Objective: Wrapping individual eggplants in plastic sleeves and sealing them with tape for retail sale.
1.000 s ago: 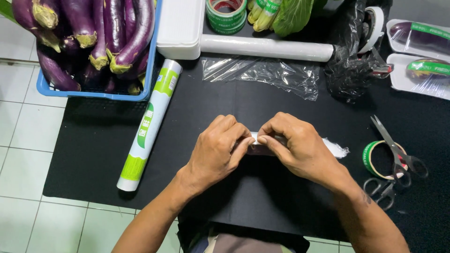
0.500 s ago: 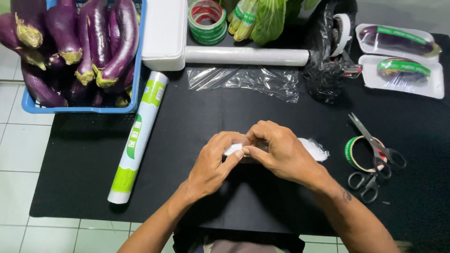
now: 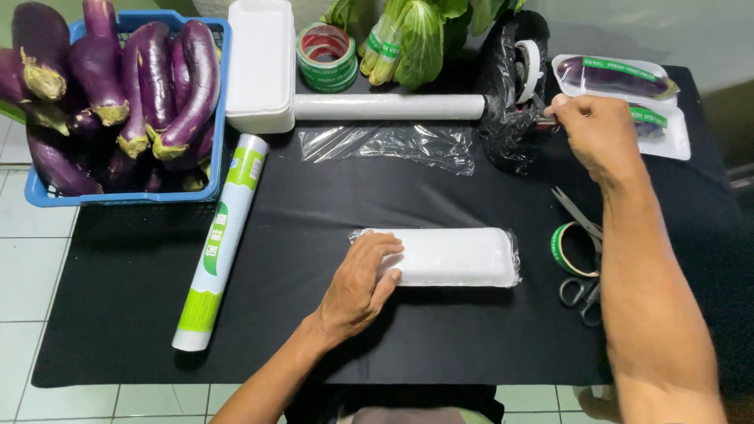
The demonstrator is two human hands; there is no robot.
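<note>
The left hand [image 3: 361, 283] lies flat and relaxed on the left end of a wrapped white foam tray [image 3: 448, 257], fingers spread over its top, pressing rather than gripping; nothing is closed in its grip. The tray rests face down in the middle of the black surface [image 3: 314, 330], covered in clear film, so whatever it carries is hidden.

The right hand [image 3: 597, 133] reaches to the far right, fingers curled with the tips pinched together at the tape dispenser [image 3: 518, 78]. What sits between the fingertips is too small to make out; it may be a tape end.

Just beyond that hand lie two packed eggplant trays [image 3: 628, 86], the nearer one partly covered by the knuckles. The right forearm hides part of the scissors [image 3: 581, 259] and the green tape ring [image 3: 569, 250]. A cling film roll [image 3: 389, 107] lies across the far side of the surface, a loose sheet of film in front of it. The blue basket of eggplants [image 3: 118, 110] is cut off at the left edge.
</note>
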